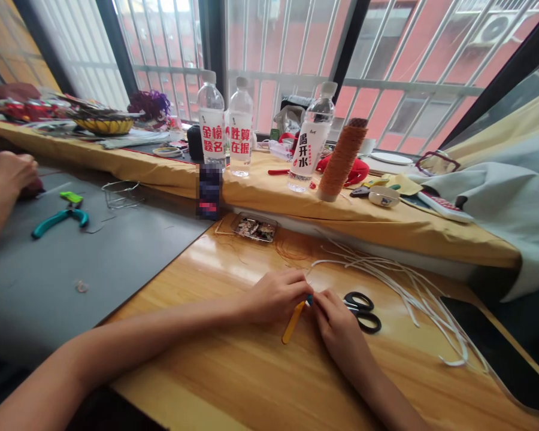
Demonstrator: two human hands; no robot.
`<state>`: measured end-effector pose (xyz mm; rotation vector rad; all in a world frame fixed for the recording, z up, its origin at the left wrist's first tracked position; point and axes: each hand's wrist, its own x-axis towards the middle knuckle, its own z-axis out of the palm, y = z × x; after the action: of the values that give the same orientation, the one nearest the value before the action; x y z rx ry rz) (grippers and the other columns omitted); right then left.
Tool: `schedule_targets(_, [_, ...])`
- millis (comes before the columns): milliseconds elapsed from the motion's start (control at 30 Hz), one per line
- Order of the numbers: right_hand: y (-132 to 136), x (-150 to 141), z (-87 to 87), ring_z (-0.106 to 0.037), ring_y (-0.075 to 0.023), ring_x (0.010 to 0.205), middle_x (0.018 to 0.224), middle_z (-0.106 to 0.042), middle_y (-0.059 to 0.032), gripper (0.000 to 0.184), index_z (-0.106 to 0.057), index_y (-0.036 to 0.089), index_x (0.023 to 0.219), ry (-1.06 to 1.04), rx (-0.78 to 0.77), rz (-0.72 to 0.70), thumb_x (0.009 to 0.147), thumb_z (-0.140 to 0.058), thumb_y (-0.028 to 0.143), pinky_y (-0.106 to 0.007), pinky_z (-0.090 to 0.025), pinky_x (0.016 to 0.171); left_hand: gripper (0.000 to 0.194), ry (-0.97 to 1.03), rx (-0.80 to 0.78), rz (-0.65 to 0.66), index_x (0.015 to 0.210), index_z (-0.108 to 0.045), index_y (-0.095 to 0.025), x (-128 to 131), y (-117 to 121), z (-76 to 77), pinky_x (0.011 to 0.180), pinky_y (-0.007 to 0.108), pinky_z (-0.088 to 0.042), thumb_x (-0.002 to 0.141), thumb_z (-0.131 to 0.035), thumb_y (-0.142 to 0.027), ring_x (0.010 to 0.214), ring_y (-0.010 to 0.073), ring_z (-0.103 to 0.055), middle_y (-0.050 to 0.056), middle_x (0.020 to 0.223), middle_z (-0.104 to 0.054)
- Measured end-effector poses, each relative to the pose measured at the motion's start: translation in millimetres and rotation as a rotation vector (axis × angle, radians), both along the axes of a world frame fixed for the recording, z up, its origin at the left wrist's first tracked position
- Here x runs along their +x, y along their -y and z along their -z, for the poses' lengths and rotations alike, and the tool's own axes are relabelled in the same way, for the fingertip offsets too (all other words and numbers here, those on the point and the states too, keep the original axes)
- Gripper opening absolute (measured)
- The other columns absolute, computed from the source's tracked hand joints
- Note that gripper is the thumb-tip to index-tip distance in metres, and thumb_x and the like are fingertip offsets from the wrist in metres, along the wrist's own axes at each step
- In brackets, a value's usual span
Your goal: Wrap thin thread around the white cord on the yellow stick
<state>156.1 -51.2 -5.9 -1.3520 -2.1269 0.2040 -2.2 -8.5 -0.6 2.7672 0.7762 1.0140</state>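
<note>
My left hand and my right hand meet over the wooden table, fingers pinched together. A small teal piece shows between their fingertips; its exact kind is hidden. From just under my left fingers a flat yellow strip hangs down at a slant, its upper end close to the teal piece. I cannot tell whether the two are joined. Black-handled scissors lie just beyond my right hand, their blades partly covered by it.
White cords and a dark tablet-like slab lie to the right. A clear box of small pieces stands behind my hands. Bottles and an orange thread spool line the ledge. Another person's hand and teal pliers are left.
</note>
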Motion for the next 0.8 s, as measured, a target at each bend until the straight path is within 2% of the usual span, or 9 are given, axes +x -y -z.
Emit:
schedule_targets(67, [0, -1, -0.4, -0.050, -0.0158, 0.065, 0.071, -0.050, -0.0040, 0.019, -0.054, 0.018, 0.078, 0.007, -0.024, -0.032, 0.083, -0.035, 0.019, -0.027, -0.042, 0.059, 0.025, 0.036, -0.048, 0.014, 0.083, -0.057, -0.014, 0, -1, 0.2, 0.064, 0.020, -0.039, 0.084, -0.035, -0.024, 0.072, 0.0108, -0.048, 0.004, 0.077, -0.054])
schedule_targets(167, [1, -1, -1.7, -0.051, -0.0157, 0.068, 0.074, -0.051, -0.0050, 0.019, -0.054, 0.018, 0.082, -0.003, -0.047, -0.108, 0.083, -0.035, 0.017, -0.027, -0.043, 0.061, 0.021, 0.149, -0.200, 0.025, 0.081, -0.059, -0.013, -1, -6, 1.2, 0.066, 0.019, -0.040, 0.082, -0.040, -0.023, 0.073, 0.0103, -0.049, 0.005, 0.078, -0.054])
schedule_targets(367, [3, -1, -7.8, -0.051, -0.0145, 0.069, 0.075, -0.052, -0.0042, 0.020, -0.055, 0.019, 0.089, -0.138, -0.008, -0.130, 0.085, -0.035, 0.020, -0.025, -0.042, 0.061, 0.014, 0.263, -0.771, 0.174, 0.081, -0.059, -0.011, -1, -21, 4.7, 0.065, 0.018, -0.042, 0.077, -0.048, -0.019, 0.068, 0.0085, -0.053, 0.001, 0.072, -0.059])
schedule_targets(433, [3, -1, -10.0, -0.051, -0.0144, 0.069, 0.076, -0.053, -0.0040, 0.019, -0.055, 0.020, 0.088, -0.177, 0.009, -0.085, 0.085, -0.036, 0.022, -0.025, -0.042, 0.062, 0.015, 0.248, -0.844, 0.185, 0.083, -0.059, -0.011, -1, -21, 4.5, 0.062, 0.017, -0.042, 0.078, -0.047, -0.019, 0.065, 0.0079, -0.053, 0.000, 0.069, -0.059])
schedule_targets(500, [4, 0, -11.2, -0.052, -0.0152, 0.071, 0.076, -0.054, -0.0042, 0.019, -0.055, 0.019, 0.087, -0.189, 0.019, -0.023, 0.085, -0.036, 0.024, -0.025, -0.042, 0.063, 0.016, 0.211, -0.774, 0.158, 0.082, -0.060, -0.012, 0, -17, 3.0, 0.059, 0.017, -0.042, 0.078, -0.046, -0.019, 0.063, 0.0078, -0.053, 0.000, 0.068, -0.059])
schedule_targets(667, [3, 1, -9.7, -0.052, -0.0166, 0.074, 0.078, -0.055, -0.0044, 0.020, -0.054, 0.020, 0.086, -0.179, 0.028, 0.051, 0.085, -0.035, 0.027, -0.027, -0.041, 0.065, 0.019, 0.153, -0.389, 0.091, 0.086, -0.060, -0.014, 0, -6, -1.1, 0.064, 0.017, -0.041, 0.080, -0.044, -0.019, 0.069, 0.0093, -0.055, 0.003, 0.078, -0.063])
schedule_targets(800, [3, 1, -7.4, -0.052, -0.0165, 0.075, 0.080, -0.054, -0.0048, 0.020, -0.053, 0.019, 0.089, -0.158, 0.028, 0.089, 0.086, -0.034, 0.026, -0.028, -0.040, 0.068, 0.023, 0.080, -0.181, 0.086, 0.091, -0.058, -0.014, -1, -1, -0.7, 0.062, 0.017, -0.040, 0.083, -0.038, -0.022, 0.070, 0.0095, -0.055, 0.004, 0.080, -0.062])
